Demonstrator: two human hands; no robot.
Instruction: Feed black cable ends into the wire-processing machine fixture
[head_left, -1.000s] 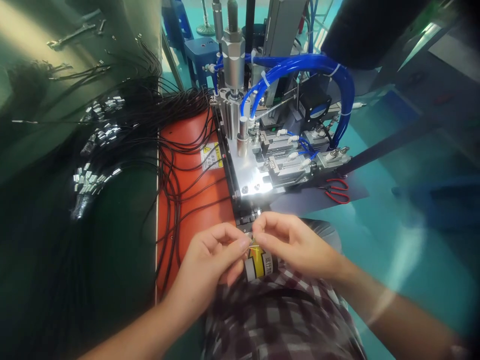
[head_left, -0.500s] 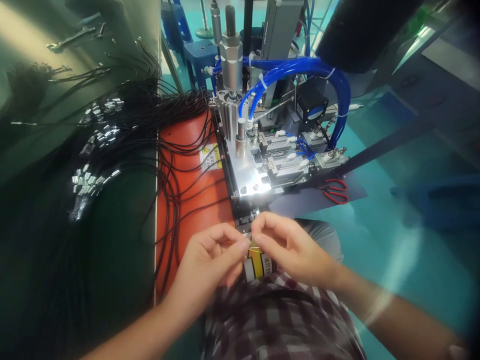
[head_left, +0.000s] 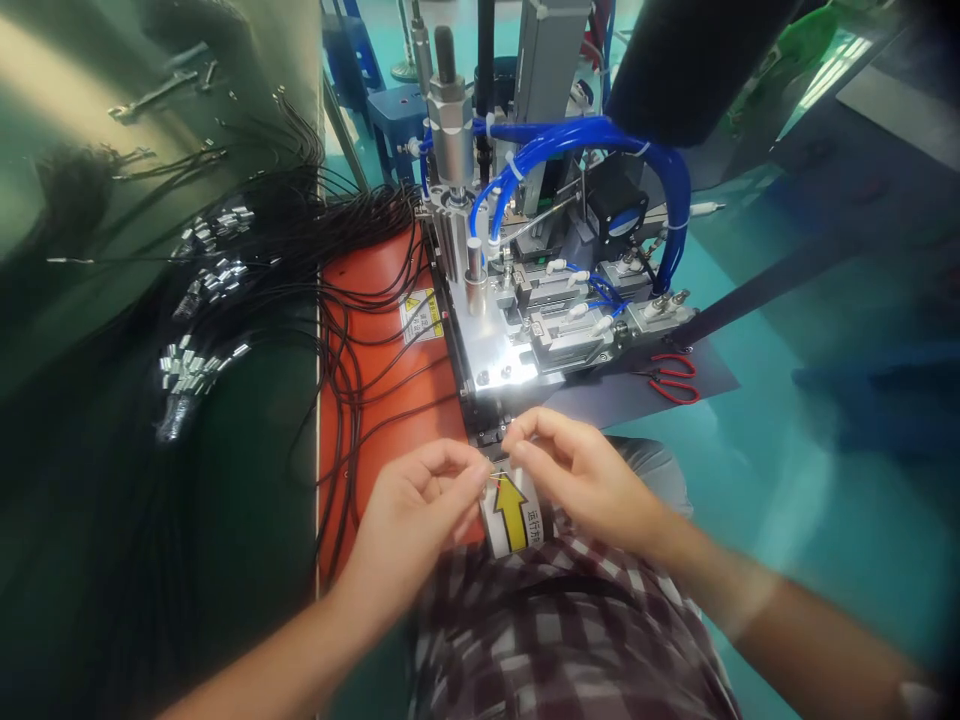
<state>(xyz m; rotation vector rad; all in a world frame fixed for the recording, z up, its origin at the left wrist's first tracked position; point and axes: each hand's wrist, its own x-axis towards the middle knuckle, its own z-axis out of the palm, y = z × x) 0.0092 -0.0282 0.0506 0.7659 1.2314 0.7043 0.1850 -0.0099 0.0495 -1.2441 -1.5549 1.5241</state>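
Observation:
My left hand (head_left: 429, 498) is closed in a pinch, thumb against forefinger, on a thin pale wire end (head_left: 497, 477) that pokes out toward the right. Close beside it, my right hand (head_left: 581, 478) is pinched too, its fingertips almost meeting the left ones; anything between them is too small to make out. Both hands hover in front of the machine's near end, over a white label with a yellow arrow (head_left: 511, 515). Behind them stands the metal machine (head_left: 491, 345), with blue air tubes (head_left: 570, 135) arching over it.
Black cables (head_left: 349, 390) run across the orange machine base (head_left: 390, 400) from the dark green table (head_left: 247, 480) at left, where bundles with silvery ends (head_left: 191, 370) lie. Wrenches (head_left: 154, 92) rest farther back. Red-handled pliers (head_left: 673, 380) lie right of the machine. A blue stool (head_left: 397, 110) stands behind.
The view has shifted slightly. The wire end between my hands now points a little differently, and my right fingertips sit slightly farther from the left ones. Both pinches stay closed.

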